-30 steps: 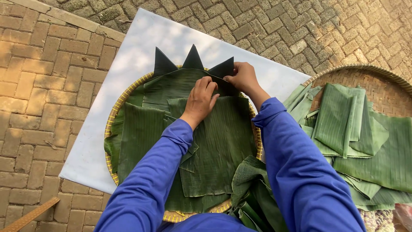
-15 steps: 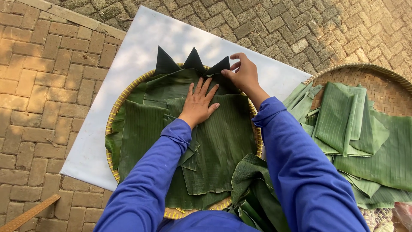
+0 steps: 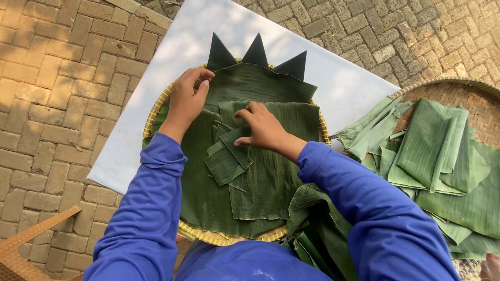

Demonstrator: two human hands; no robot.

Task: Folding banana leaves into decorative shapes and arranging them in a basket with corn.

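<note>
Both hands have shifted since half a second ago: left hand (image 3: 188,100) moved from mid-leaf to the tray's (image 3: 156,110) upper left edge, fingers curled on the leaf lining (image 3: 260,83) below the leftmost of three dark folded points (image 3: 256,52), while right hand (image 3: 263,129) dropped from those points to the centre. Right fingers pinch a small stack of folded leaf pieces (image 3: 226,158) lying on the lining. Tray sits on a white board (image 3: 344,86) over brick paving; cut leaves (image 3: 437,151) fill a woven basket (image 3: 484,112) at right.
</note>
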